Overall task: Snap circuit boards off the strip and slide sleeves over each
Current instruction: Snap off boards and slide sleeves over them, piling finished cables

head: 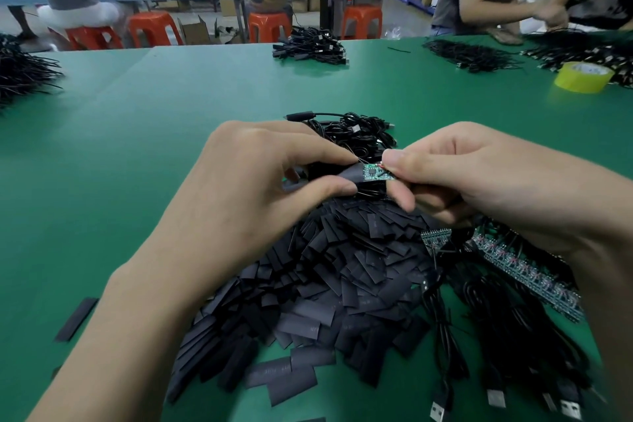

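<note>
A small green circuit board [376, 172] is pinched at its right end by my right hand [486, 178]. My left hand [260, 175] pinches a flat black sleeve [349, 173] between thumb and forefinger, and the sleeve's open end meets the board's left end. Both hands hover above a large heap of black sleeves [318, 288] on the green table [137, 134]. A strip of joined circuit boards [524, 271] with thin wires lies under my right wrist, partly hidden by it.
Black USB cables [479, 353] trail off the near right edge. A coil of cables [356, 134] lies just beyond my hands, another bundle [310, 48] at the far edge. Yellow tape roll [584, 76] sits far right. People work at the right and behind.
</note>
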